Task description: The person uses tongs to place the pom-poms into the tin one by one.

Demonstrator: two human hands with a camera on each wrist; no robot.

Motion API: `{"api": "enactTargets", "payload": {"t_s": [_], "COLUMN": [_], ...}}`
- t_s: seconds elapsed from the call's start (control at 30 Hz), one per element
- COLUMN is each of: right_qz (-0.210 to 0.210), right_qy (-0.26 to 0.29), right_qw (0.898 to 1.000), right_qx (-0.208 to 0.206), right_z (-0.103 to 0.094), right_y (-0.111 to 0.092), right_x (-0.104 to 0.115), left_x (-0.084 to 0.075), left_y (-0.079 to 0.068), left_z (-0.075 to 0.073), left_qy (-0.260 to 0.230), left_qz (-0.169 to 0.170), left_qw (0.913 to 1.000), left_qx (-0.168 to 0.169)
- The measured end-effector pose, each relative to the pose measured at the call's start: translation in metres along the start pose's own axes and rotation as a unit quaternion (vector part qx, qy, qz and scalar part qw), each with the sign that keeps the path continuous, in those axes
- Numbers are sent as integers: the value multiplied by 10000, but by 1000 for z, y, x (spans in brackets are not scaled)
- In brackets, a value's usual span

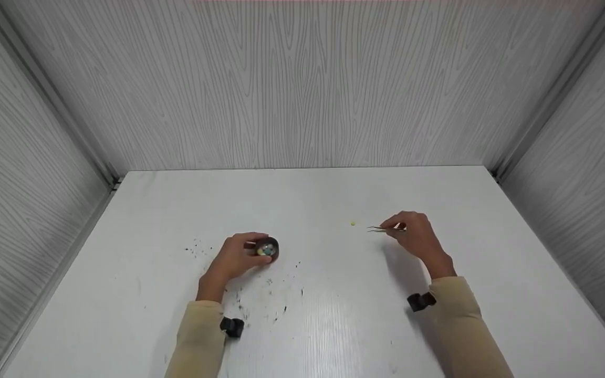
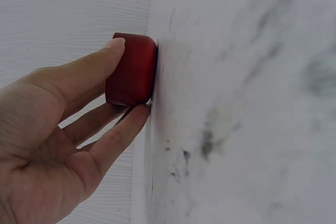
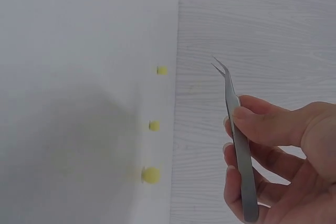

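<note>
My left hand [image 1: 234,260] grips a small round bowl [image 1: 276,252], thumb on one side and fingers on the other. Several small coloured beads [image 1: 266,250] show inside it. In the left wrist view the bowl [image 2: 134,69] is glossy dark red and sits at the table surface. My right hand [image 1: 411,231] pinches metal tweezers [image 3: 239,145] with bent, pointed tips, held slightly apart with nothing between them. Yellow beads [image 3: 151,175] lie in a row on the table in the right wrist view. From the head camera, a yellow bead [image 1: 353,223] lies just left of the tweezer tips.
The white table [image 1: 323,199] has dark smudges and specks [image 1: 244,310] around and below the left hand. Grey wood-grain panels [image 1: 302,84] stand at the back and both sides. Each sleeved wrist carries a black camera [image 1: 421,301].
</note>
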State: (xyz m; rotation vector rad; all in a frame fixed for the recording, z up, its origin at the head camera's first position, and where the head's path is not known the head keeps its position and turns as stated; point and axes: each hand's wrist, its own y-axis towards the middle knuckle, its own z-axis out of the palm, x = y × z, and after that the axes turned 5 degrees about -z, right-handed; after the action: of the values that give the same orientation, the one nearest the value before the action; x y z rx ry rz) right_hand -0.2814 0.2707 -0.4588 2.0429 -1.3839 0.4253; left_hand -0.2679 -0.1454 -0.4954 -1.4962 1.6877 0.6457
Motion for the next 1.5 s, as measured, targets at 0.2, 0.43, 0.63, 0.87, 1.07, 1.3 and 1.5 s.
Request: {"api": "enactTargets", "payload": {"t_s": [0.2,0.43,0.63,0.87,1.07,1.3,1.5], "right_qz": [165,244,571,943,1072,1267,1299], "right_qy": [-165,-268,-341,-287,-348,-342,-321], "right_qw": [9997,9993,9977,9949,9935,9913,9908], "right_qx": [59,-17,124,218,131,89,182], "right_z": [-8,-17,-23,-26,-26,-27,-28], "right_y": [-4,-8,-11,-12,-15,-17,-19], "right_x": [-9,-22,-31,-41,-48,-56,-62], "left_x": [1,0,1,1,2,4,4], "left_y": [1,1,1,0,0,4,3], "left_z": [1,1,1,1,0,1,1], "left_qy": [42,2,20,16,-7,-31,-8], "left_qz": [10,-20,-109,-88,-70,-111,-57], "left_qw": [10000,10000,9999,10000,10000,9999,10000], "left_qx": [-25,-9,-19,-7,35,44,43]}}
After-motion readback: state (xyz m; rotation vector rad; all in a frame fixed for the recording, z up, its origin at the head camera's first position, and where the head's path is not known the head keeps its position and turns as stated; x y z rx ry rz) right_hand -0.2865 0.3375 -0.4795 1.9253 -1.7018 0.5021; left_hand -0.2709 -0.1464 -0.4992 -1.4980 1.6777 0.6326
